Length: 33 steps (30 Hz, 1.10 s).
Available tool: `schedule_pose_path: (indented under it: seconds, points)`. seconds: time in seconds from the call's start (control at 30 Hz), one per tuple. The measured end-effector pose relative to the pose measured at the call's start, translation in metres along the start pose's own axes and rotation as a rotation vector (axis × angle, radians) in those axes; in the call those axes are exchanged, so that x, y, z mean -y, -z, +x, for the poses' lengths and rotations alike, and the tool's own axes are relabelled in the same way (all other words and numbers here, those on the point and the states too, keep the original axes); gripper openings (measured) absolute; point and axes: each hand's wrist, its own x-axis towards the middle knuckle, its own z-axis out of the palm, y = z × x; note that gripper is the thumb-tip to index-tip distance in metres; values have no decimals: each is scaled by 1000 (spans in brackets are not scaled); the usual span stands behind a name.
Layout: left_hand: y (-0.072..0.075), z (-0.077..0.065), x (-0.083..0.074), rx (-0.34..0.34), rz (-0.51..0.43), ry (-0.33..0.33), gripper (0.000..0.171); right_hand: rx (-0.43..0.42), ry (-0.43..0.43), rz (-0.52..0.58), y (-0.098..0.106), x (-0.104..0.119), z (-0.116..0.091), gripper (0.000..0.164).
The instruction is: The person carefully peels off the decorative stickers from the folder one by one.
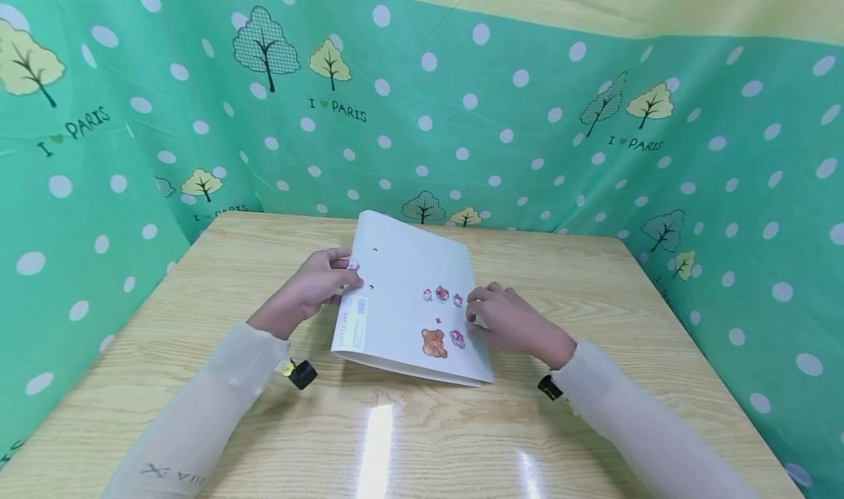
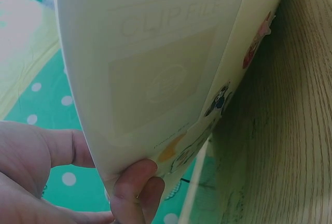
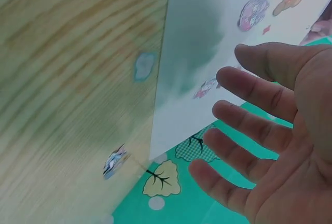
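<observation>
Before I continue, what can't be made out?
Head view: inside of the white rectangular folder, hidden by its cover.
Head view: pale rectangular label, its fine print too small.
Left wrist view: faint round emblem, blurred.
Right wrist view: right hand, cut off by right edge.

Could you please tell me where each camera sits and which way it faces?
Head: worn on the head, looking forward and down at the white file on the wooden table, curtain behind; left hand, right hand and sleeves show.
Left wrist: on that wrist, facing the file's side lettered CLIP FILE; the left hand grips an edge.
Right wrist: on that wrist, looking past the right hand's palm at the file's stickered side.
Shared: the bear sticker shows in both head and right wrist views.
</observation>
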Motion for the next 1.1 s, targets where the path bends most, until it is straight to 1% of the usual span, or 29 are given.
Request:
schedule_pose_path:
  seconds: [0.2,0.43,0.73,0.93,1.1]
  points:
    - [0,0,0,5,1,-9,79,16,22,58,0,6,2,7]
    - [0,0,0,9,-7,-12,79,50,13,118,0,11,4,11]
    - [1,0,1,6,-9,-17,79,47,8,204,-1,12,4,6]
    - [2,0,1,12,-4,-21,79,57,-46,237,-2,16,6,3]
    - [1,0,1,13,-6,-22,80,82,-114,306,-2,17,9,13]
